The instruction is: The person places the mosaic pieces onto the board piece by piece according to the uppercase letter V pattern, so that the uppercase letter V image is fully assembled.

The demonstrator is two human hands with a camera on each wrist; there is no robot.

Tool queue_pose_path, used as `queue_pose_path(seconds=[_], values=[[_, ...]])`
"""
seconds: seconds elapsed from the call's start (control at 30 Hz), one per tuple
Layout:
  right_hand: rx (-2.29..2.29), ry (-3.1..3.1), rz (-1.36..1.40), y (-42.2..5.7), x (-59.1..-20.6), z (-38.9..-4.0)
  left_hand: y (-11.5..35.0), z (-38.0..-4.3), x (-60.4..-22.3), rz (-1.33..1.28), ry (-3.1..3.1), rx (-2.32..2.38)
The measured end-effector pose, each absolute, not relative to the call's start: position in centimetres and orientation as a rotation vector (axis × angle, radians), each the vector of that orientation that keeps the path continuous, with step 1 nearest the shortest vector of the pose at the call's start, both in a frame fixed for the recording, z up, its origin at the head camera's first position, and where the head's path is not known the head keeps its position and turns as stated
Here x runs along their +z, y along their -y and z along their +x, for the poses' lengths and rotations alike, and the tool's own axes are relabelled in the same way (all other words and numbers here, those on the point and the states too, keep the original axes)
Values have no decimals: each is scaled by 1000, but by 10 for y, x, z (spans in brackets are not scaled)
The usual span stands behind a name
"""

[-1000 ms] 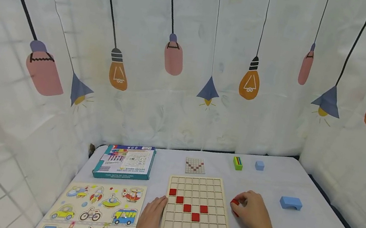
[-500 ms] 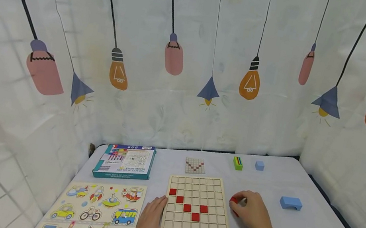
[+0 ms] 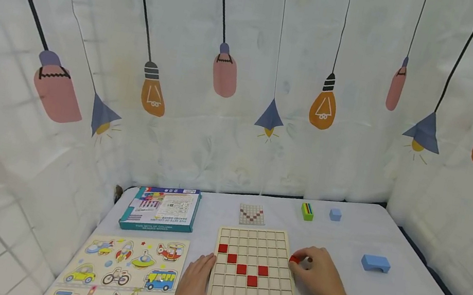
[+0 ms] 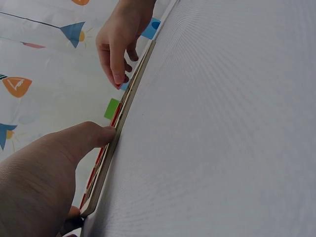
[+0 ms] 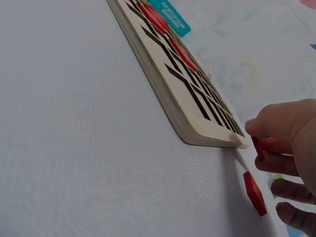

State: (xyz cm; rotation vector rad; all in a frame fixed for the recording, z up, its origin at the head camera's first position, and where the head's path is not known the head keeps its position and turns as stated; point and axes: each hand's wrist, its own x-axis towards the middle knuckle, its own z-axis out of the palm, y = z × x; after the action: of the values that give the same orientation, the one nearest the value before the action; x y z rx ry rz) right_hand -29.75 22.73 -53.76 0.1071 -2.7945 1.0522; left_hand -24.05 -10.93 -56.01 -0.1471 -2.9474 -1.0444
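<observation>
A square wooden grid board (image 3: pixel 257 245) lies on the white table, with several red square tiles (image 3: pixel 241 269) set in its cells in a V-like pattern. My left hand (image 3: pixel 199 291) rests at the board's near left corner, fingers along the left side. Its thumb (image 4: pixel 96 134) lies against the near edge. At the board's right edge, my right hand (image 3: pixel 321 277) pinches a red tile (image 5: pixel 257 147) between thumb and index finger. Another red tile (image 5: pixel 255 193) shows below that hand in the right wrist view; in the head view the hand hides it.
Behind the board lies a small pattern card (image 3: pixel 252 215). A boxed set (image 3: pixel 160 209) and a vehicle picture puzzle (image 3: pixel 122 269) are at left. Toward the back right stand a green block (image 3: pixel 307 211), a blue cube (image 3: pixel 335 214) and a blue arch block (image 3: pixel 375 263).
My right hand has moved left with the red tile, from beside the board to its right edge. The left hand and the tiles on the board have stayed put.
</observation>
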Motion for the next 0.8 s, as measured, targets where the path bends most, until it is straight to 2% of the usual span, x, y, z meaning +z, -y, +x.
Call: queue_pose_path(seconds=[0.8], values=[[1033, 2792, 291, -199, -547, -299, 111, -241, -560, -172, 2943, -1073]])
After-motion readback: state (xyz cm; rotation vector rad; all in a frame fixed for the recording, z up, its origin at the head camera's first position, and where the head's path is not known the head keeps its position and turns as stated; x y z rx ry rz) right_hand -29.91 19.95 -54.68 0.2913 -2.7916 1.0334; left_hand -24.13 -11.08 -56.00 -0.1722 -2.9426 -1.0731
